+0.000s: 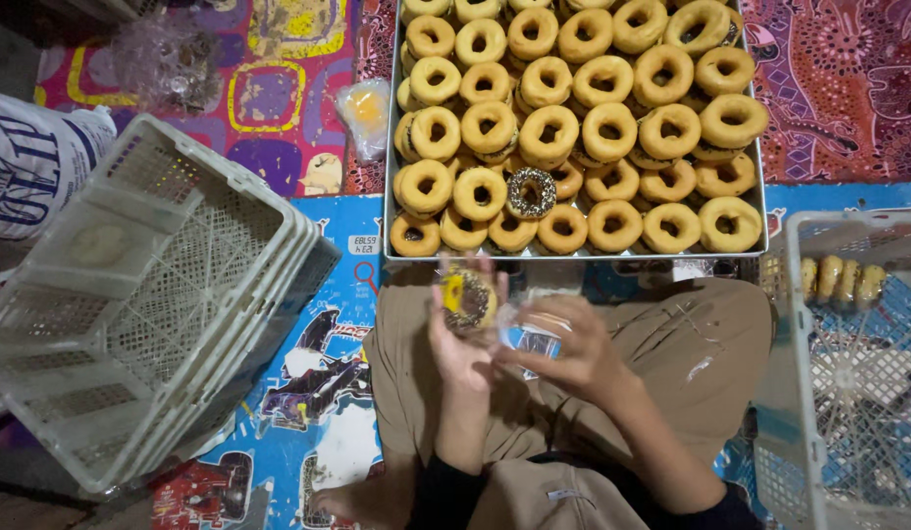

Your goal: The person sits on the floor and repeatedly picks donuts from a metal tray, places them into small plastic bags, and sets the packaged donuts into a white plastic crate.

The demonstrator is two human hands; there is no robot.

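My left hand [462,348] holds a chocolate-sprinkled doughnut [468,297] upright over my lap. Beside it, my right hand [563,355] grips a clear plastic bag [532,334] that touches the doughnut. Just beyond my hands lies a metal tray [389,177] packed with several plain glazed doughnuts [608,129] and one chocolate-sprinkled doughnut [531,192] in its near rows.
A stack of tilted white plastic crates [151,294] stands at the left. Another white crate [818,393] at the right holds bagged doughnuts [843,280]. A small bag [365,113] and a white sack [33,162] lie on the patterned mat [279,88].
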